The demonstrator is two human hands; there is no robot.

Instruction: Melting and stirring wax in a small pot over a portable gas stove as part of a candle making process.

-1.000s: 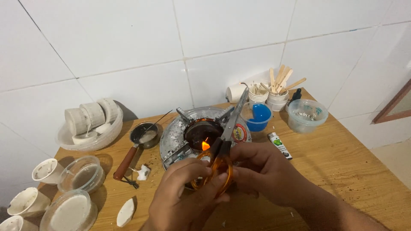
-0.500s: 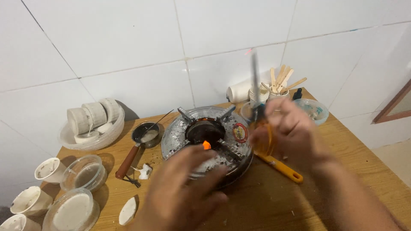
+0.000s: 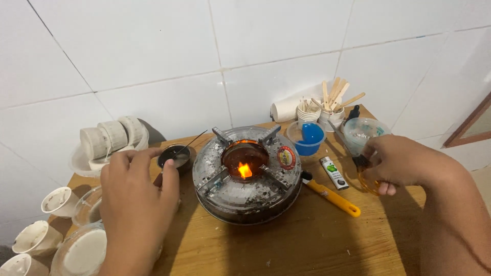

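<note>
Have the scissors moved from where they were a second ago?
Yes. The scissors have gone rightward from in front of the stove; the right hand now holds them past the lighter.

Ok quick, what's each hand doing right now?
Left hand: open, holding nothing, above the small dark metal pan.
Right hand: closed on the orange-handled scissors.

A small home craft corner, likely for candle making, set against white wall tiles [image 3: 153,46]. A wooden worktop [image 3: 317,240] carries a round metal burner [image 3: 246,174] with a lit flame, left of the right hand's grip. Wax-smeared paper cups [image 3: 36,237], a bowl of white moulds [image 3: 110,140] and wooden sticks [image 3: 335,94] surround it.
</note>
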